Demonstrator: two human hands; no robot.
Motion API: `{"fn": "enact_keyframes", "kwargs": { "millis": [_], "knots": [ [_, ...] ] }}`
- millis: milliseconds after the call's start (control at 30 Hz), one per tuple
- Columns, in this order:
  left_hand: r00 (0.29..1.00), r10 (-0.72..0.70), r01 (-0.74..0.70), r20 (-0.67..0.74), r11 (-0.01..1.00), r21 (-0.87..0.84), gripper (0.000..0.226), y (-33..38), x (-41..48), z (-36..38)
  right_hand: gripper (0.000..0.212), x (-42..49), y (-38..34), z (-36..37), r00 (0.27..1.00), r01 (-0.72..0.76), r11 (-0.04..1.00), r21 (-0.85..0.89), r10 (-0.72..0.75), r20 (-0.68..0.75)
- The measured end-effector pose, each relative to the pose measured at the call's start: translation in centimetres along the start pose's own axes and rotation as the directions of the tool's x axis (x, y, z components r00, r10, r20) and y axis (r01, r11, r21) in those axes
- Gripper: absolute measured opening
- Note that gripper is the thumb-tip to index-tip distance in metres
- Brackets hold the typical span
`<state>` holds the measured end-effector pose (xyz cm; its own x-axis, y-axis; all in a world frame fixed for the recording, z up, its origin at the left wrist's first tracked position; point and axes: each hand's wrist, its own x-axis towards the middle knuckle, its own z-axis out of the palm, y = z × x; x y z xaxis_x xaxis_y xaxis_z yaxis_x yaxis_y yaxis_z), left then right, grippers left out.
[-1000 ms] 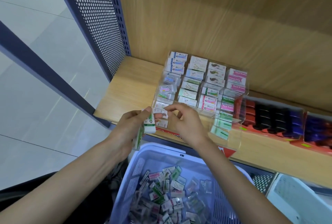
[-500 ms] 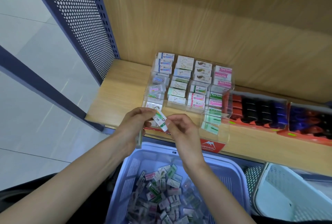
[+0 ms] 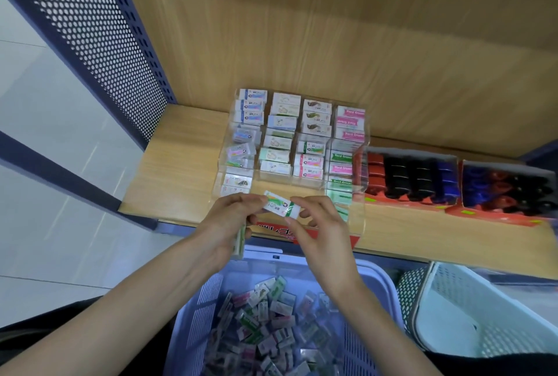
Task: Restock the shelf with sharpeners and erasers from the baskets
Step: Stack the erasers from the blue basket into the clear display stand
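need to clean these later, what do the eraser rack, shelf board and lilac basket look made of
Eraser rack: clear glossy plastic, probably acrylic; erasers show through its walls. Shelf board: matte wood grain, likely laminate, can't confirm. Lilac basket: moulded plastic, slotted walls.

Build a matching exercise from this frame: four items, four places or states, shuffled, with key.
Items
1. green-and-white eraser
2. blue basket
3. white basket
4. clear rack

Places or states
A. on the wooden shelf, filled with rows of boxed erasers
B. pinched between the left hand and the right hand
C. bottom right, beside the other basket
D. below the hands, holding loose erasers

Pairs: 1-B, 2-D, 3-C, 4-A
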<state>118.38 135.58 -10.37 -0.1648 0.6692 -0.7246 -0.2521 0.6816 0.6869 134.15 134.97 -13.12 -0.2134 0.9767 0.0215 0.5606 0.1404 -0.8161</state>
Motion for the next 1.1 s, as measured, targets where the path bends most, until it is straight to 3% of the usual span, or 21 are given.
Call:
{"fn": "enact_keyframes", "kwargs": {
  "millis": [167, 333, 467, 567, 700, 800, 900, 1000, 1100],
  "knots": [
    [0.998, -0.056, 0.056, -0.012, 0.998, 0.002, 0.006, -0.3, 0.5, 0.1, 0.03, 0.8, 1.3, -0.4, 0.999, 0.008, 1.0, 0.024, -0.008, 0.034],
    [0.997, -0.068, 0.064, -0.04, 0.994, -0.088, 0.008, 0.5, 1.3, -0.1, 0.029, 4.3, 1.6, -0.7, 0.998, -0.028, 0.999, 0.03, 0.03, -0.058],
    [0.999, -0.001, 0.003, -0.043, 0.999, 0.046, 0.011, 0.2, 1.7, 0.2, 0.031, 7.4, 2.8, -1.3, 0.994, -0.076, 0.994, -0.072, 0.07, -0.084],
    [0.997, 0.061, -0.058, -0.037, 0.995, 0.075, 0.009, 0.0, 2.0, 0.7, 0.031, 8.1, 3.5, -2.0, 0.99, -0.122, 0.992, -0.011, 0.121, -0.075],
    [0.997, 0.077, -0.077, -0.002, 0.995, 0.062, 0.027, 1.1, 3.3, 3.0, 0.029, 8.0, 3.2, -2.7, 0.998, -0.069, 0.996, 0.061, 0.07, -0.008],
    [0.991, 0.137, -0.137, -0.008, 0.99, 0.026, 0.015, 2.0, 4.6, 5.2, 0.029, 8.2, 2.9, -3.3, 1.0, -0.014, 0.997, 0.076, 0.013, 0.019],
    [0.984, 0.174, -0.173, -0.048, 0.984, 0.036, 0.008, 2.2, 5.9, 6.3, 0.031, 8.9, 3.5, -3.5, 0.999, 0.041, 0.999, -0.036, -0.042, -0.014],
    [0.977, 0.155, -0.151, -0.148, 0.988, 0.039, 0.018, 2.2, 7.4, 6.5, 0.031, 10.4, 5.3, -3.3, 0.99, 0.067, 0.967, -0.245, -0.094, -0.101],
    [0.981, 0.12, -0.13, -0.154, 0.99, -0.062, 0.01, 2.6, 8.1, 6.0, 0.031, 12.3, 7.0, -2.9, 0.984, 0.047, 0.923, -0.382, -0.107, -0.139]
  ]
}}
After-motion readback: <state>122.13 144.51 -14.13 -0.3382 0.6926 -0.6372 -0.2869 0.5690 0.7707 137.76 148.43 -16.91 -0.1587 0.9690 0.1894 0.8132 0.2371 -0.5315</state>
